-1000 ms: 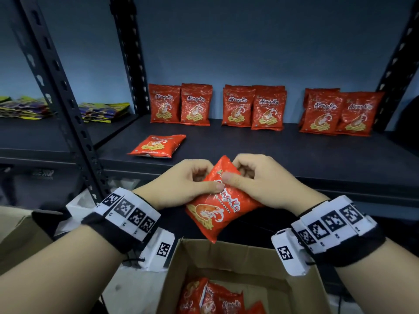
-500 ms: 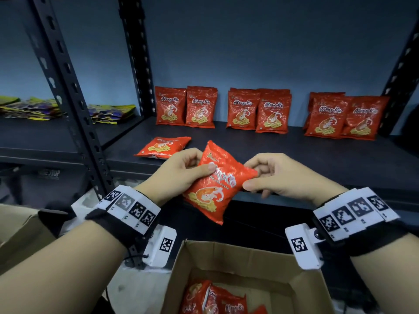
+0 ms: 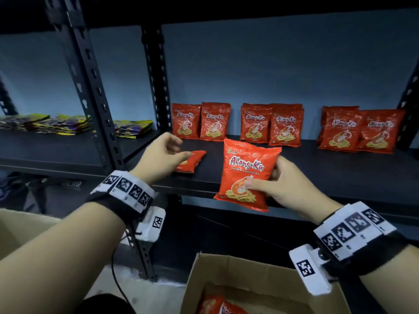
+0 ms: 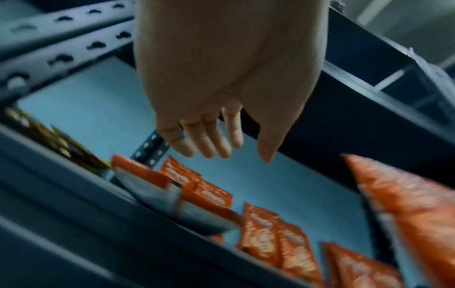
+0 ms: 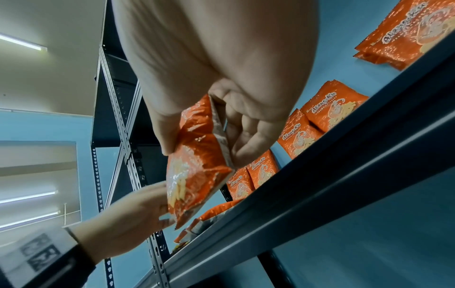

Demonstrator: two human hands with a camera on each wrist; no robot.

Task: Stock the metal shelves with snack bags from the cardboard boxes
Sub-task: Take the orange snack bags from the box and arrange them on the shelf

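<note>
Prawn-cracker bag (image 3: 246, 175) is held upright by the right hand (image 3: 286, 189) at the front edge of the metal shelf (image 3: 317, 177), its long axis vertical, printed face toward the head camera and top seal uppermost. The bag is pinched at its right side, the thumb laid across the printed front and the other fingers (image 5: 248, 144) curled behind it, as is confirmed in the right wrist view. The left hand (image 3: 162, 155) is seen above the shelf with its fingers (image 4: 209, 142) loosely extended and spread, holding nothing; directly below and beyond it a second bag (image 3: 192, 160) lies flat on the shelf, its long axis running roughly left to right. Whether that bag is touched cannot be told. Six more bags (image 3: 269, 125) are stood upright in pairs against the blue back wall, faces forward. Below, an open cardboard box (image 3: 260, 282) is seen with further red bags inside. Yellow packets (image 3: 61, 124) are stacked flat on the neighbouring shelf to the left.
</note>
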